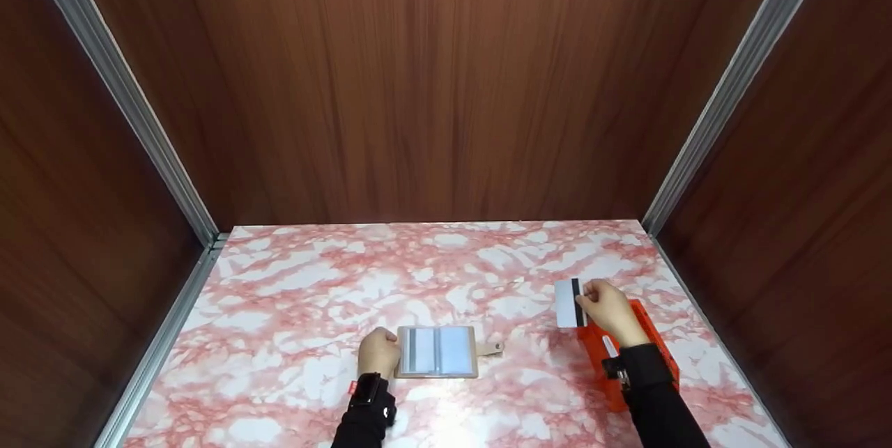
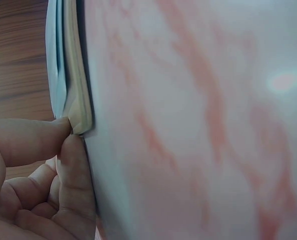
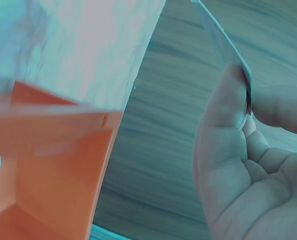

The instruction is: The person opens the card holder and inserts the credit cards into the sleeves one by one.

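Observation:
A card holder (image 1: 437, 352) with clear sleeves lies open on the table, its snap strap pointing right. At its left edge, my left hand (image 1: 378, 352) pinches the cover between thumb and finger; the left wrist view shows this grip on the tan edge of the card holder (image 2: 78, 112). My right hand (image 1: 610, 310) holds up a white card (image 1: 567, 304) with a black stripe, above the far end of an orange bin (image 1: 655, 333). In the right wrist view the card (image 3: 226, 42) appears nearly edge-on, pinched between thumb and fingers.
The orange bin (image 3: 63, 175) stands at the table's right side, partly hidden by my right forearm, with a white item (image 1: 610, 346) inside. Brown wood-grain panels (image 1: 418, 86) and metal rails (image 1: 739, 93) enclose the pink-and-white marbled table (image 1: 313, 281).

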### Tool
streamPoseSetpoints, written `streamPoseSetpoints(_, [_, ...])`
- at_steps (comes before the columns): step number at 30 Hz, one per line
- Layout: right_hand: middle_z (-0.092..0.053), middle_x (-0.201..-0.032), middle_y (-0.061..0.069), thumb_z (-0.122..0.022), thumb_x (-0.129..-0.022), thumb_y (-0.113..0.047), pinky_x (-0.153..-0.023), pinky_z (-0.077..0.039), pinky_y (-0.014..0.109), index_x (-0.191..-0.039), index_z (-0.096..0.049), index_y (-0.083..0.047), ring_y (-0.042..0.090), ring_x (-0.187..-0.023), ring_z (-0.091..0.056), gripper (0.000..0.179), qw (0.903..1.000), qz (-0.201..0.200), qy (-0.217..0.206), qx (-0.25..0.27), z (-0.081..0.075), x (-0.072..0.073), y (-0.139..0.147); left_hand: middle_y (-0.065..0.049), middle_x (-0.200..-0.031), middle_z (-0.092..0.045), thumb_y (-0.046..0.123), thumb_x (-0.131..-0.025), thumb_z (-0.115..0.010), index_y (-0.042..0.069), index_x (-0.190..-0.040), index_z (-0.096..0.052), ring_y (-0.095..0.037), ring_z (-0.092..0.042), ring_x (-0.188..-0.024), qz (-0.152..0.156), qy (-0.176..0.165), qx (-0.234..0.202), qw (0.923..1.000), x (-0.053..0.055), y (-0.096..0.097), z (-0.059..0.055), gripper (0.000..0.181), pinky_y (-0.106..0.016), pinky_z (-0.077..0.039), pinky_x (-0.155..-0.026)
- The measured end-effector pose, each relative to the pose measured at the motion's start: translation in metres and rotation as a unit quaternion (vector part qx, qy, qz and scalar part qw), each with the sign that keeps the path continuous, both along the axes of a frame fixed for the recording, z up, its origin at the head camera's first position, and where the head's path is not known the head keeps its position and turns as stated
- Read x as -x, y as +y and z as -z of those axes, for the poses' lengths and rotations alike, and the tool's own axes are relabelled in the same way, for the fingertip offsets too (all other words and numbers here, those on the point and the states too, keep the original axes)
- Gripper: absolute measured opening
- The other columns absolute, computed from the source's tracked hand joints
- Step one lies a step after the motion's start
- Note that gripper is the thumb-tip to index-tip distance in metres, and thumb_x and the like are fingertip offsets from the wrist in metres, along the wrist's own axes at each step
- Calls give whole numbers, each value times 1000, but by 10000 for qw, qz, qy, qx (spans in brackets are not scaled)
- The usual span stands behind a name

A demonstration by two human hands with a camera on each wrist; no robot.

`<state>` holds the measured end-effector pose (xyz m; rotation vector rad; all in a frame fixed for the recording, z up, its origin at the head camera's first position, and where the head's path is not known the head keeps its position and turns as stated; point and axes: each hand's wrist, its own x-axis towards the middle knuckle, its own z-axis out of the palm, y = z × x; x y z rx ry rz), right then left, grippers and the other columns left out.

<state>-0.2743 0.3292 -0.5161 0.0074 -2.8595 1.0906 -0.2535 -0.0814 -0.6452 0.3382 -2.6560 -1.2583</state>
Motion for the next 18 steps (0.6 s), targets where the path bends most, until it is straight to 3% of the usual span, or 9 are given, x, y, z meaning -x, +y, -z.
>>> streamPoseSetpoints(10, [-61, -85, 12, -65, -101, -2, -64, -52, 26, -100, -60, 5, 16, -73, -59, 10, 9988, -239, -193, 371, 7, 1, -22, -22, -93, -78, -1, -79, -65, -3, -91, -73, -43, -74, -91, -1, 133, 13, 9999, 10, -4, 21, 14, -53, -60, -85])
streamPoseSetpoints(18, [-58, -79, 6, -67, -99, 0, -63, -56, 27, -94, -58, 2, 22, -70, -66, 10, 9979, -352, -188, 518, 17, 2, -41, -20, -92, -78, 2, -80, -67, 0, -91, -73, -42, -74, -90, -18, 127, 42, 9999, 7, -4, 15, 12, -50, -59, -84])
